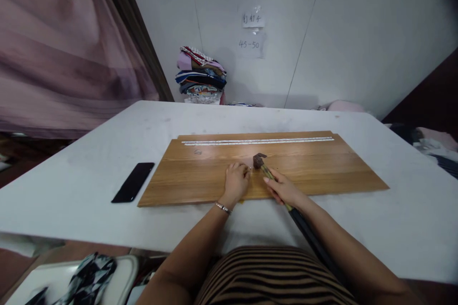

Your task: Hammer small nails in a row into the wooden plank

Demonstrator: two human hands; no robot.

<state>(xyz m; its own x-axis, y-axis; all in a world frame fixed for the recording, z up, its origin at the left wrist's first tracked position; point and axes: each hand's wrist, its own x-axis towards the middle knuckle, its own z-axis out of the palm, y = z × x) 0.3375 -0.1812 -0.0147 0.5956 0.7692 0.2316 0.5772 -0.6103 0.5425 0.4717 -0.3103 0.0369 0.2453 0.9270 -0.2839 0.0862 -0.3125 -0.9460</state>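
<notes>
My right hand [284, 186] is wrapped round the handle of a hammer [258, 161] with a dark, rusty-looking head. The head is close above a wooden board [315, 167], just right of my left hand. Resting on the board, my left hand [236, 181] has its fingertips pinched together around a small nail [250, 168], of which only a bright tip shows. A little heap of nails [198, 152] lies on the board toward the upper left. Two thin white measuring strips [257, 142] run along the board's far side.
The board lies on a white table [93, 152], its front edge near my body. A black phone [133, 182] lies left of the board. Folded clothes [201, 76] are stacked beyond the table's far edge, against the wall. A chair [123, 271] with cloth stands at lower left.
</notes>
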